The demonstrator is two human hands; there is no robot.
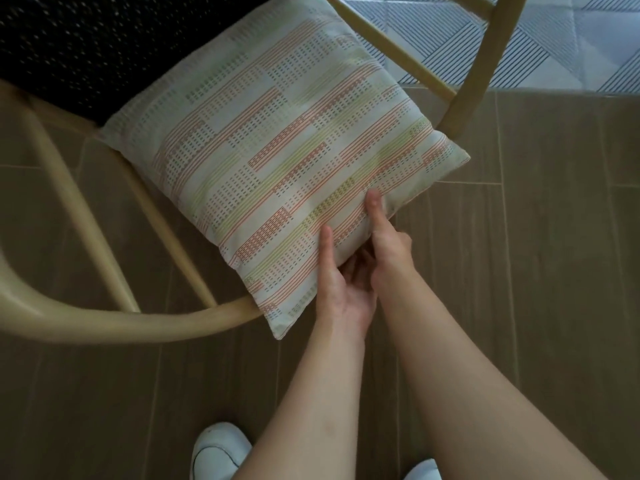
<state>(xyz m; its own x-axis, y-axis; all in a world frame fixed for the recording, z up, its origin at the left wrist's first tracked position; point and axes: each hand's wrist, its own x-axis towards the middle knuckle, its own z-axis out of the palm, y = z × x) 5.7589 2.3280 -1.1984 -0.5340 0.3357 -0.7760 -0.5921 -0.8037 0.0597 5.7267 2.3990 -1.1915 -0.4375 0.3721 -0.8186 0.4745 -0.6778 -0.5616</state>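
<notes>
Left hand (346,289) and right hand (391,251) grip a white cushion (277,150) striped red and green.

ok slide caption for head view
Left hand and right hand grip a striped cushion by its edge at a wooden chair.

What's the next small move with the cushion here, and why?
Probably slide the cushion forward onto the dark seat. The left hand and right hand both pinch its near edge, thumbs on top. That near corner overhangs the chair's curved rail above the floor, so it doesn't look squarely seated yet.
</notes>
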